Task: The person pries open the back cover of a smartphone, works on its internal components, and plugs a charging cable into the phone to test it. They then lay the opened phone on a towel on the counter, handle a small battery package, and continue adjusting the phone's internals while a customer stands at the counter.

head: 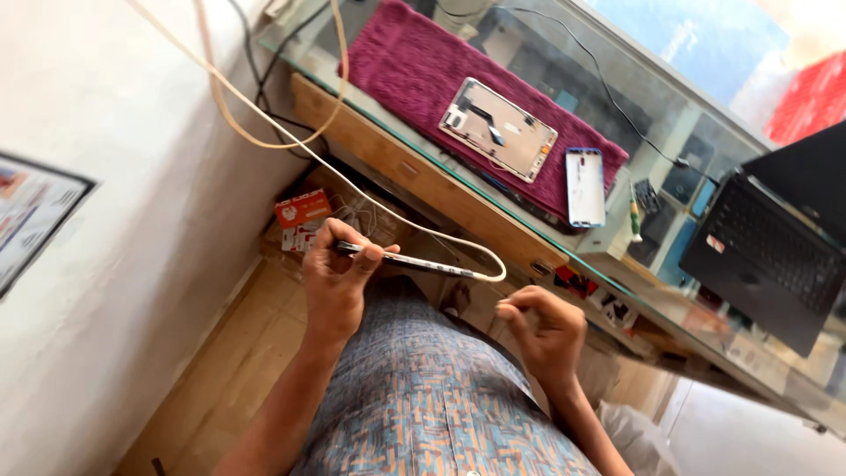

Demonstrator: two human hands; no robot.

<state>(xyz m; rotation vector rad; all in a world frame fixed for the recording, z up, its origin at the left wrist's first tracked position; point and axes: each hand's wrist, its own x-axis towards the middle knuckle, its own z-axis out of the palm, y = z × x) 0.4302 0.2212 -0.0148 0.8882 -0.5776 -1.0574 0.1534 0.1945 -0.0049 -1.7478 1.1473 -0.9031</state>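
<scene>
My left hand [337,275] grips one end of a thin, flat dark and silver device [414,262], seen edge-on and held level above my lap. A white cable [291,141] leaves the device's far end in a loop and runs up toward the wall. My right hand [546,330] hovers just below and to the right of that far end, fingers curled in, with nothing visible in it and a small gap to the device. Below both hands is my patterned shirt [423,405].
A glass counter [705,317] with a wooden edge carries a maroon cloth [414,62]. On the cloth lie an opened tablet shell [498,128] and a blue-rimmed phone [585,187]. A black laptop [775,247] sits at the right, an orange box [302,210] under the counter, and a white wall [106,264] at the left.
</scene>
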